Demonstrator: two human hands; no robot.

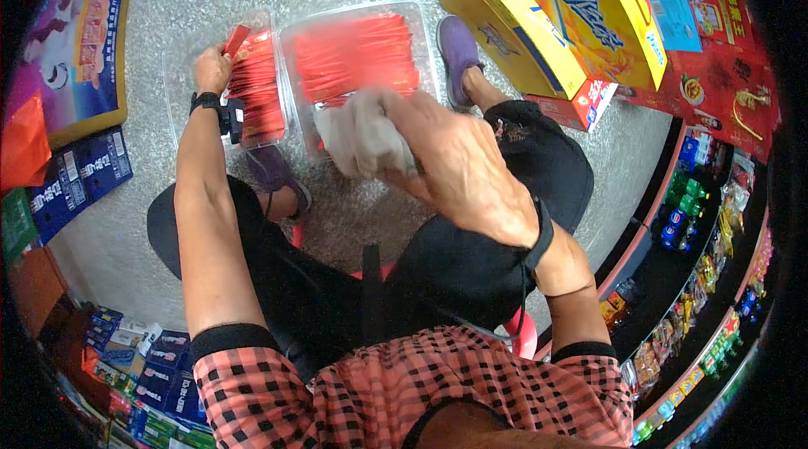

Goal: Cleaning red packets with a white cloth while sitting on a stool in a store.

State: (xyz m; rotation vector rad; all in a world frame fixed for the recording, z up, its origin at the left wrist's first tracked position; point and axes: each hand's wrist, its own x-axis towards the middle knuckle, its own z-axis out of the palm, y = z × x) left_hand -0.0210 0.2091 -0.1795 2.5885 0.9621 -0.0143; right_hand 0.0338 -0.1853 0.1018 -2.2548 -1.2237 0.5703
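Two clear plastic boxes stand side by side on the floor in front of me. The left box holds a tight row of thin red packets. Similar red packets fill the right box. My left hand is over the left box, its fingers closed on a single red packet. Above the near part of the right box, my right hand grips a greyish-white cloth. Motion blurs the cloth and that hand's fingertips, and the cloth covers some packets.
Tall yellow cartons stand at the far right, beside my purple shoe. Shelves of bottles and snack bags curve along the right. Blue boxes and a large purple printed carton line the left.
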